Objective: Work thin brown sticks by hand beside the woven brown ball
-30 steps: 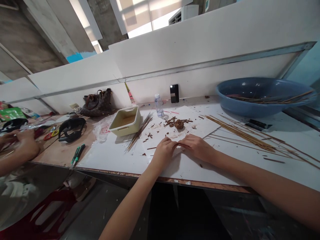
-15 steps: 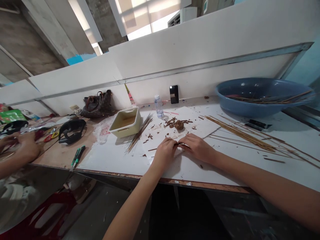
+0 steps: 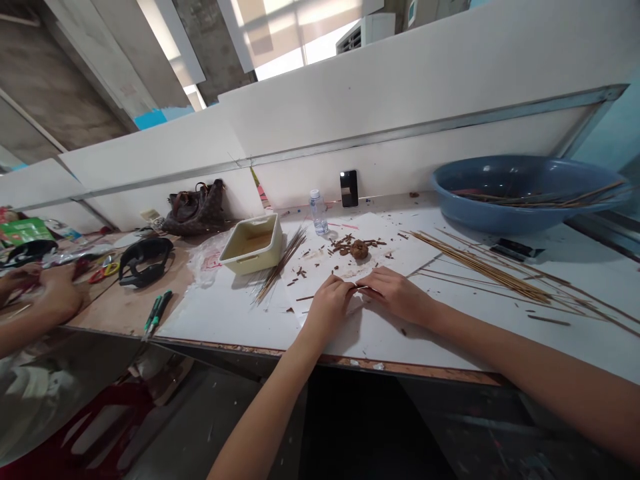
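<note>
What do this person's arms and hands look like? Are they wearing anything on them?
Both the left hand and the right hand are bare, with no gloves. The left forearm and right forearm are slim and uncovered, with no sleeves in view. Neither wrist shows a watch or bracelet. Any rings would be too small to make out.

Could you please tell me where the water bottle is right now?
In the head view, the water bottle stands at the bench's back edge, just left of the upright phone, behind the paper sheet with the brown lump.
</note>
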Demonstrator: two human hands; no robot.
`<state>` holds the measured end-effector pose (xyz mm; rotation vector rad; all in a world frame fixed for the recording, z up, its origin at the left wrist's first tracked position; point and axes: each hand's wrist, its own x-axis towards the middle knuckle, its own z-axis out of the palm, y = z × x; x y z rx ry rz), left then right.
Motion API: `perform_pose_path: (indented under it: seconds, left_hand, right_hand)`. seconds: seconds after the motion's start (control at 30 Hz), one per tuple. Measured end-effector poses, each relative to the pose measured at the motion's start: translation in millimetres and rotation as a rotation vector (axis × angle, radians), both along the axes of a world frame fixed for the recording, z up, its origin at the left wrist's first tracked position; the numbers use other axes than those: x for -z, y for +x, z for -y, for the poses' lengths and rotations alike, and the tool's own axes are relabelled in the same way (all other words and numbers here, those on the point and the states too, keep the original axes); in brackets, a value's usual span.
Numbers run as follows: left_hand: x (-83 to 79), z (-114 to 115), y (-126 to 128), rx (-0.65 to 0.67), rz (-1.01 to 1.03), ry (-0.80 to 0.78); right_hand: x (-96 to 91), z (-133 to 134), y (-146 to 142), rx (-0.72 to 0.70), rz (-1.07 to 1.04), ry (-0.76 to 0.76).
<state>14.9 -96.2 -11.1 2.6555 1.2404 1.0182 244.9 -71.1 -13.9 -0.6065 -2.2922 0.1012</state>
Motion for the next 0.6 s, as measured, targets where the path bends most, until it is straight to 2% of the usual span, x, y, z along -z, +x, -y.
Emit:
perform_pose_path:
  seconds: [0.3,0.6]
  left_hand:
    - [1.3,0.6,0.3,0.006,0.006,0.052]
    - [0.1,0.7,-3.1,0.025,-0.027,0.058]
  right_hand:
    - [-0.8,1.1,0.5,-0.039,-0.087,0.006]
    - [-5.3,2.2,2.8,-0.064,0.013,0.039]
